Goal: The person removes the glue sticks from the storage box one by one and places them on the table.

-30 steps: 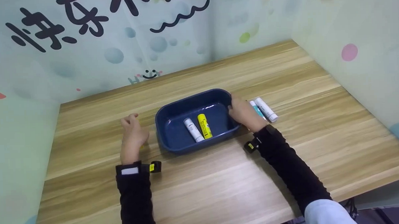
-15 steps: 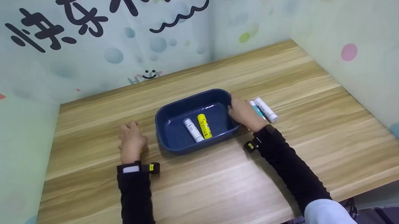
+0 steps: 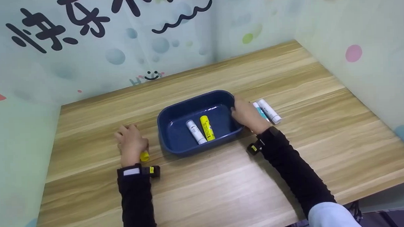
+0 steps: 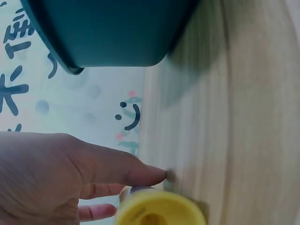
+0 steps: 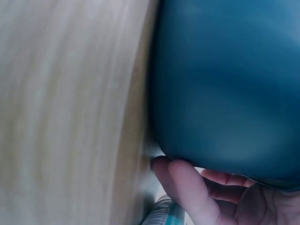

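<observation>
Blue bin (image 3: 222, 112) on table (image 3: 224, 186): white tube (image 3: 196, 131) and yellow tube (image 3: 207, 127) inside, side by side. Right hand (image 3: 249, 115) grips bin's right end. Left hand (image 3: 131, 143) at second yellow tube (image 3: 144, 156), left of bin; can't tell if gripped.

Clock positions from head-view centre: black lettering (image 3: 88, 20) on the back wall (image 3: 269, 10), 10–11 o'clock; wavy line (image 3: 182, 17), 12; smiley face (image 3: 151, 78), 10; green dot (image 3: 247, 38), 1; pink dot (image 3: 353, 53), 2; wood-grain table (image 3: 204, 194), bare surface at 6.
</observation>
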Tool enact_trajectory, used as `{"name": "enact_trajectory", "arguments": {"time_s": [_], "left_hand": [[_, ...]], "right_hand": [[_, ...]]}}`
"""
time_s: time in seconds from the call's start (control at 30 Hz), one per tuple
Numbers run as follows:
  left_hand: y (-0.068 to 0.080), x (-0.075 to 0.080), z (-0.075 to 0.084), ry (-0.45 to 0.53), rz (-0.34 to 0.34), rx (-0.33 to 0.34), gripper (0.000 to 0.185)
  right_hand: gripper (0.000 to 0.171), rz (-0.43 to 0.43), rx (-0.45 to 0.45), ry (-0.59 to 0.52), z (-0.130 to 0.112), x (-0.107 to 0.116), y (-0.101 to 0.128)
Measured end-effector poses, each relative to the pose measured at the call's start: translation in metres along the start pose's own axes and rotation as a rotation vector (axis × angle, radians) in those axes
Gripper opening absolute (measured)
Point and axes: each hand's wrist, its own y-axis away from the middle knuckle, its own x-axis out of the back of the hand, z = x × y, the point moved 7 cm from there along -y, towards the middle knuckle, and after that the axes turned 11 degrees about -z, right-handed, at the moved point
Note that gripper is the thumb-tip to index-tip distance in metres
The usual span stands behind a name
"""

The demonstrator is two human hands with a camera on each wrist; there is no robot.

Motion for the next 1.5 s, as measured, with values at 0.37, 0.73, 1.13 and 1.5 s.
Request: {"name": "enact_trajectory", "arguments": {"time_s": [0.37,0.73,1.13,1.5], "left_hand": [[0.0036,0.0023,-0.0055,-0.004,-0.018,-0.028,0.053],[0.0045,0.0008,-0.0060,0.052,-0.027,0.010,0.060],[0.0064,0.0018,-0.0053,0.075,-0.004,0.022,0.060],[0.0083,0.0002,-0.0038,0.078,-0.060,0.051,0.067]], "right_hand": [[0.039,0.005,0.007,0.026,-0.0009,-0.0005,0.0000],[0.039,0.001,0.007,0.011,-0.0005,-0.0007,-0.0005],[0.038,0.025,0.023,0.021,-0.0014,-0.0002,-0.0007],[0.035,0.033,0.021,0.024,-0.0018,0.0007,0.0005]]}}
